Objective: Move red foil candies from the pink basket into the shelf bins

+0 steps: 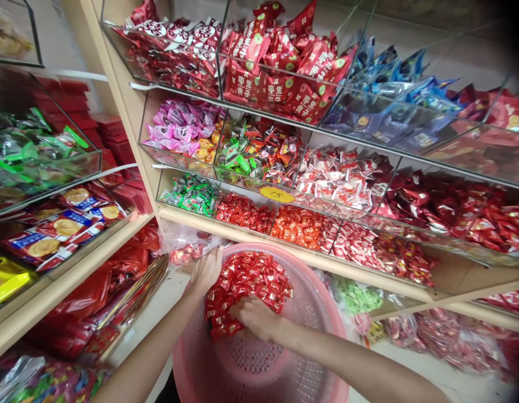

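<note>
1. Clock directions are taken from the middle of the basket, a pink, perforated one below the shelf.
2. The red candies, shiny and wrapped, lie heaped inside the basket, mainly from 10 to 1 o'clock; its bottom shows bare toward 6.
3. The left hand rests on the basket's rim between 10 and 11 o'clock, its forearm coming in from 8. Its fingers look close together, laid along the rim; I cannot tell whether they grip it.
4. The right hand is in the basket near its middle, touching the heap's near edge, its forearm coming in from 4 o'clock. Its fingers are curled down, tips hidden; I cannot tell whether they pinch any candies.
5. A clear bag lies just beyond the left hand, at 10 o'clock.
6. Orange candies fill a shelf bin at 1 o'clock, with a yellow tag above them at 12.
7. Green sweets sit at 11 o'clock.
</note>
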`<state>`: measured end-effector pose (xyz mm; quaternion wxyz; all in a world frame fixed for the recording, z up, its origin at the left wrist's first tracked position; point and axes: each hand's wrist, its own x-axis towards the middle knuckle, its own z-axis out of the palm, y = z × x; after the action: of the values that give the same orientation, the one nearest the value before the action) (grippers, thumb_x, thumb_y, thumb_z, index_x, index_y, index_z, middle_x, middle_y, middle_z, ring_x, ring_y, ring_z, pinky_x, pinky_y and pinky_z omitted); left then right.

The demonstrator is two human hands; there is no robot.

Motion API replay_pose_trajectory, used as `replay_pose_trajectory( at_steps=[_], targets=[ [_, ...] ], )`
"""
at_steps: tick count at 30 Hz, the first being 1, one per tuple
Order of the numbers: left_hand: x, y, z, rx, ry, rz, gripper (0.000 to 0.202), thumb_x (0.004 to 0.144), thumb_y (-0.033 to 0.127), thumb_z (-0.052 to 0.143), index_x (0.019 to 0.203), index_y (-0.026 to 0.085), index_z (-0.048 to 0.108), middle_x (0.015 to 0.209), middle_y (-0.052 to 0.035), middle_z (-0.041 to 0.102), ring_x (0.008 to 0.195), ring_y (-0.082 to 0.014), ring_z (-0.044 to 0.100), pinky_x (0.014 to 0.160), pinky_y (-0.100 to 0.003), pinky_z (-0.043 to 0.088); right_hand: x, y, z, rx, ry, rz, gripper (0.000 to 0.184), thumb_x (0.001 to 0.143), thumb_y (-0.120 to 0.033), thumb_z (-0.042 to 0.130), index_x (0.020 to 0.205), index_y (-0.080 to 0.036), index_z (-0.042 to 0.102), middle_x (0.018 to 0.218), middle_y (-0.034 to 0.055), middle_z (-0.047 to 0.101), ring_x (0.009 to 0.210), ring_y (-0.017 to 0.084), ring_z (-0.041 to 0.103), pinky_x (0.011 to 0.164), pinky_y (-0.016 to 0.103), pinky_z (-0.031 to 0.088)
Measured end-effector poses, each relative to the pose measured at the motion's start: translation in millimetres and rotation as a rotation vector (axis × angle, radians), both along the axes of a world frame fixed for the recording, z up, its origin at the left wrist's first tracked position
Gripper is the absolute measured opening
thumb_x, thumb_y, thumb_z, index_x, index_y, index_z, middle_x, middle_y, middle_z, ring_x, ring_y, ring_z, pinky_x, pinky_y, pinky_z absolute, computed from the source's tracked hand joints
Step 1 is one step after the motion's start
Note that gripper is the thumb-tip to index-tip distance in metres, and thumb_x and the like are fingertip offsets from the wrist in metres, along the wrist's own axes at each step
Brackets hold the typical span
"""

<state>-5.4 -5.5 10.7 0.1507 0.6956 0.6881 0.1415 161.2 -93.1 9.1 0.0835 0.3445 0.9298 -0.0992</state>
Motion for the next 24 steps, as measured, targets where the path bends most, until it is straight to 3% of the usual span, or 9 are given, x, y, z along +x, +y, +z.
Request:
replay_pose_trajectory(
  at_steps=[7,17,21,24],
  targets=[
    [0.9,-0.3,0.7,-0.021,-0.009,0.013,0.067,0.088,0.051,0.002,0.103,0.019,0.059,0.088,-0.0110,0.068,0.081,-0.0225,0.064,0.070,-0.032,0.043,-53.6,3.8,-20.1,0.102,-0.006,0.053,0.039,0.072,-0.043,0.064,0.097,-0.015,0.055,0.089,0.0067,0.064,0.086,0.022,0.056,0.077,0.034,0.041],
    [1.2,-0.1,0.4,-0.028,-0.034,0.023,0.065,0.088,0.051,0.005,0.106,0.019,0.059,0.093,-0.0104,0.068,0.083,-0.0222,0.064,0.072,-0.031,0.044,-62.5,5.7,-42.4,0.141,-0.012,-0.014,0.025,0.075,-0.033,0.061,0.093,-0.015,0.057,0.085,0.0077,0.064,0.082,0.021,0.056,0.074,0.035,0.041],
    [0.7,-0.5,0.6,-0.019,-0.031,0.007,0.064,0.088,0.050,0.004,0.105,0.020,0.058,0.091,-0.0099,0.068,0.083,-0.0229,0.064,0.071,-0.032,0.044,-63.6,3.3,-39.9,0.140,-0.007,-0.023,0.028,0.076,-0.038,0.060,0.093,-0.015,0.057,0.084,0.0073,0.064,0.082,0.022,0.056,0.074,0.036,0.041],
    [0.4,-0.5,0.9,-0.023,-0.014,0.013,0.064,0.088,0.050,0.005,0.104,0.018,0.059,0.089,-0.0108,0.068,0.082,-0.0223,0.064,0.072,-0.032,0.044,-59.3,5.5,-23.2,0.145,0.032,-0.028,0.035,0.077,-0.047,0.057,0.092,-0.016,0.056,0.083,0.0074,0.064,0.082,0.022,0.056,0.074,0.036,0.040]
  ],
)
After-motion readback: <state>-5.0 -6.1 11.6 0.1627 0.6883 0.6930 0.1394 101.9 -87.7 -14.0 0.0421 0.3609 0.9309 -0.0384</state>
